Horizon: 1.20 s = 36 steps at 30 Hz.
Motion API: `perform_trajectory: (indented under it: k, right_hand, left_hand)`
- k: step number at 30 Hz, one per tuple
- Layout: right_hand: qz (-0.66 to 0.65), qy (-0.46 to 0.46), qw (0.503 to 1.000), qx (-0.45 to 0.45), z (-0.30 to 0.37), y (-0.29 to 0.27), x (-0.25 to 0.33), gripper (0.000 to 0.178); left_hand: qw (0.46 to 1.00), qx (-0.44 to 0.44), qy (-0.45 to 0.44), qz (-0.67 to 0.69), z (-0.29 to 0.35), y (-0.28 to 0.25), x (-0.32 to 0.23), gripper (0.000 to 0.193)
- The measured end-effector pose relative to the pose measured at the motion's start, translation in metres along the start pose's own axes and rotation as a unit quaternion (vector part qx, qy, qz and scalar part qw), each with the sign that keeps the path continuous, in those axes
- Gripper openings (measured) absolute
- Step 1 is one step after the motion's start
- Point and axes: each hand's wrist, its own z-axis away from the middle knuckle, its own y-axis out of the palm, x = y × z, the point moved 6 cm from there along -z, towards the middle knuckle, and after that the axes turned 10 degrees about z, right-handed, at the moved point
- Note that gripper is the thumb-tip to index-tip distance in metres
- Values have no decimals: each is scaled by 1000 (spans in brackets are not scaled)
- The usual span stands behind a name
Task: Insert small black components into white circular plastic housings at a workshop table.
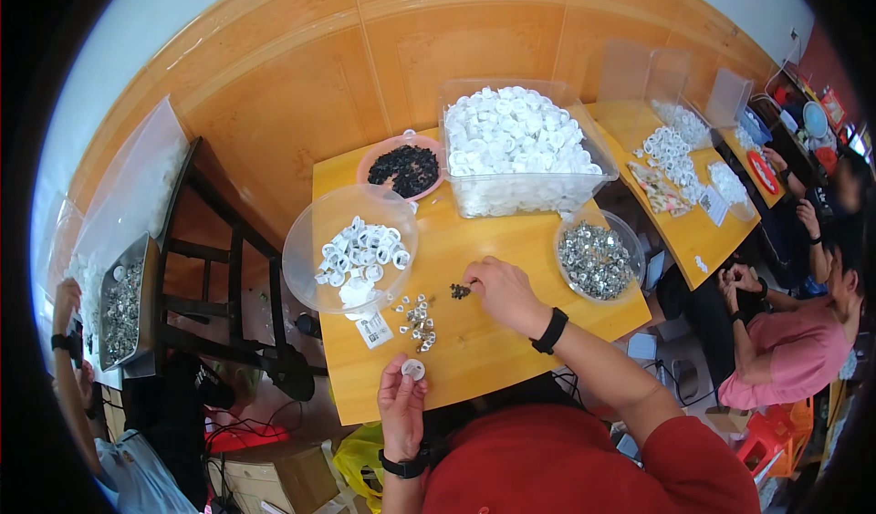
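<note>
My left hand (399, 409) is closed at the table's front edge, thumb and fingers gripping a small round white piece (413, 369) by its rim. The piece's face points up. Farther in, my right hand (505, 293) reaches down with its fingertips pressed together at a small heap of black pieces (458, 290). Whatever lies between those fingertips is hidden. Several small shiny metal pieces (420, 322) are scattered on the table between my two hands. Beyond them stands a clear round bowl (301, 249) with white round pieces in it.
A big clear bin (529, 195) heaped with white pieces stands at the back. Beside it is a pink bowl (370, 163) of black parts. A clear tub (630, 281) of metal pieces sits right. A dark chair (237, 277) stands left. People (794, 359) work on both sides.
</note>
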Motion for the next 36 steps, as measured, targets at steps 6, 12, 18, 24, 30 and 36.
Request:
perform_trajectory:
  k: [6,12,18,24,30,36]
  right_hand:
    - [12,-34,999,33,-5,23,-3,10]
    - [61,-52,994,70,1,38,5,8]
    - [-49,-87,994,38,6,22,13,8]
    - [-422,87,871,238,30,20,30,14]
    - [-388,-20,906,166,40,1,45,13]
    - [-325,-88,938,79,41,-16,53,12]
  left_hand:
    - [1000,0,-2,-12,-2,5,1,32]
    - [1000,5,1,-15,0,8,2,31]
    - [1000,10,2,-17,-1,3,2,29]
    - [998,17,-64,-21,-10,33,11,19]
    - [998,7,-57,-39,-16,50,19,13]
    - [997,-2,-74,5,-13,55,23,14]
